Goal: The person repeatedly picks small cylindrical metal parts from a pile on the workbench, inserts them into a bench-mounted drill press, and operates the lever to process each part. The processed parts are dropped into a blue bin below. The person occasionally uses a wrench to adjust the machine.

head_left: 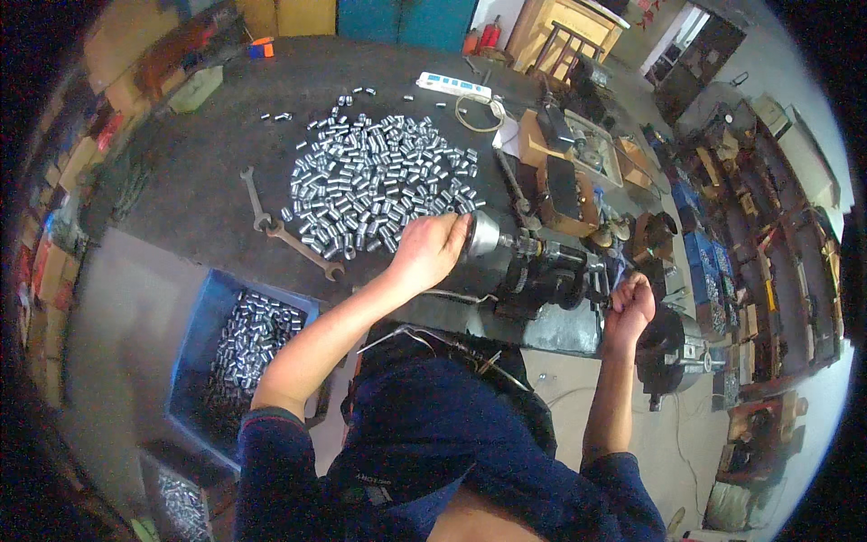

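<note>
A small bench lathe [551, 287] with a dark body stands along the bench's near edge. Against its silver cone-shaped chuck [481, 237] my left hand [432, 251] is closed, thumb along the rim; whatever lies under the fingers is hidden. My right hand [630, 305] forms a fist at the machine's right end, beside its slide, and what it grips I cannot make out. Beyond my left hand spreads a big heap of short shiny metal sleeves [379, 176]. Two open-ended wrenches, one nearer [307, 250] and one farther [254, 194], lie left of the heap.
A blue bin [191, 361] of similar sleeves stands below the bench at left. Toward the back are a white power strip [452, 86] and an orange-blue box [261, 48]. Cardboard boxes [567, 194] sit behind the lathe. Loaded shelves [768, 244] line the right wall.
</note>
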### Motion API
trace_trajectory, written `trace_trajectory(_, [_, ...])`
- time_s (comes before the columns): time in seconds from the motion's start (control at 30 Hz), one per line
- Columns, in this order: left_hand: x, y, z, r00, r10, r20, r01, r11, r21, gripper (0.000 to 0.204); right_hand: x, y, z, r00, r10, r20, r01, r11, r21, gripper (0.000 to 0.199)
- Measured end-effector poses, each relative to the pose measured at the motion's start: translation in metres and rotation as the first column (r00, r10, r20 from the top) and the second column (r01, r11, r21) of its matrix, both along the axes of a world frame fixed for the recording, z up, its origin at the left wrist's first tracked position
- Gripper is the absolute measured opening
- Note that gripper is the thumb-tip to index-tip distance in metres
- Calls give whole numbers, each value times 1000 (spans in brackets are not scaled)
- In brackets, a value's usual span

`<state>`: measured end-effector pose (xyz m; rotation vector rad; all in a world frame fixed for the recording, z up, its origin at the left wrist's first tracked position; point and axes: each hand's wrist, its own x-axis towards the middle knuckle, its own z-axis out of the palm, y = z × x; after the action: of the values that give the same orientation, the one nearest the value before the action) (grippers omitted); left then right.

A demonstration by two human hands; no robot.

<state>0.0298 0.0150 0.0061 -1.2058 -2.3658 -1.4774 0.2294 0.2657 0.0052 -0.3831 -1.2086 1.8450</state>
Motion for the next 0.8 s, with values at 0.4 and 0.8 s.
trace_trajectory(0.4, [-7, -2, 2, 986, -56, 155, 57, 998, -6, 39, -63, 80, -102, 932, -234, 278, 206, 970, 128, 16])
trace_trajectory(0.8, [-5, -12, -1, 843, -186, 505, 161, 983, 93, 42, 1, -9, 4, 1000, -3, -28, 5, 997, 77, 25])
